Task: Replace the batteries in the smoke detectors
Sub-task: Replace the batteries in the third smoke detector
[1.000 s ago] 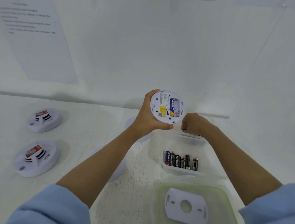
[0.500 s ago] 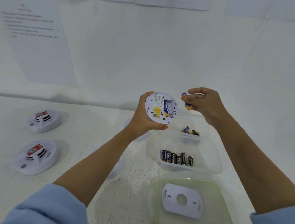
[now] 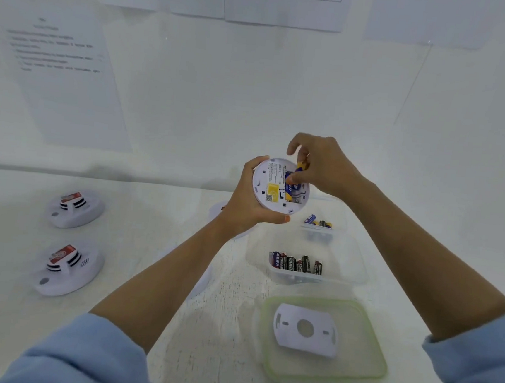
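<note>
My left hand grips a white round smoke detector raised above the table, its back facing me with the battery bay showing. My right hand pinches a blue and yellow battery and holds it at the bay, where another blue battery sits. A clear tub below holds several black and blue batteries. A smaller clear tub behind it holds a few more batteries.
Two white smoke detectors with red labels lie at the left, one behind the other. A green-rimmed lid near me carries a white mounting plate. More white detectors are partly hidden under my left arm. Paper sheets hang on the wall.
My right hand lifted a battery out of the far tub and brought it left onto the detector's battery bay. My left hand kept the detector raised.
</note>
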